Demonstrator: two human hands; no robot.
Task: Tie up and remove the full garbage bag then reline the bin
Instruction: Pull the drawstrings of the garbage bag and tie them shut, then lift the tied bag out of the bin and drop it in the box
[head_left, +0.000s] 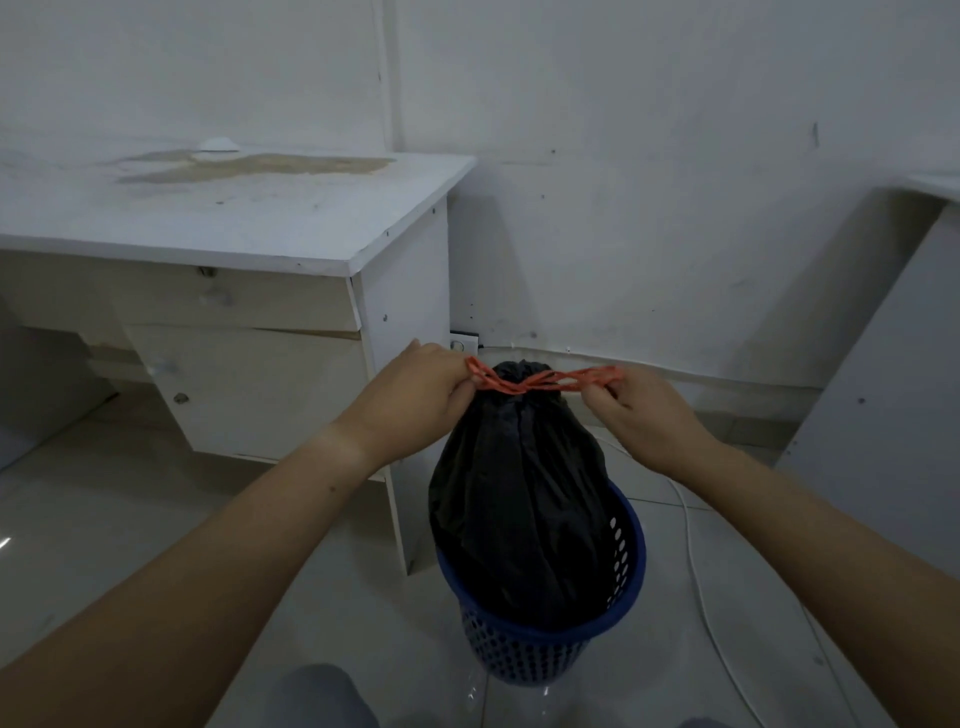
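Left hand (415, 396) and right hand (647, 413) pinch 1 drawstring (524, 383) atop 1 bag (519, 493) in 1 bin (524, 656); 1 bench (234, 218) left.

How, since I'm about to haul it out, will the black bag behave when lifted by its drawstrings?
Probably floppy: the black bag is creased thin film, gathered at the neck. Likely it will sag and swing beneath the red drawstrings, which the left hand and right hand pinch. The blue bin, perforated and light-looking, might lift along with it.
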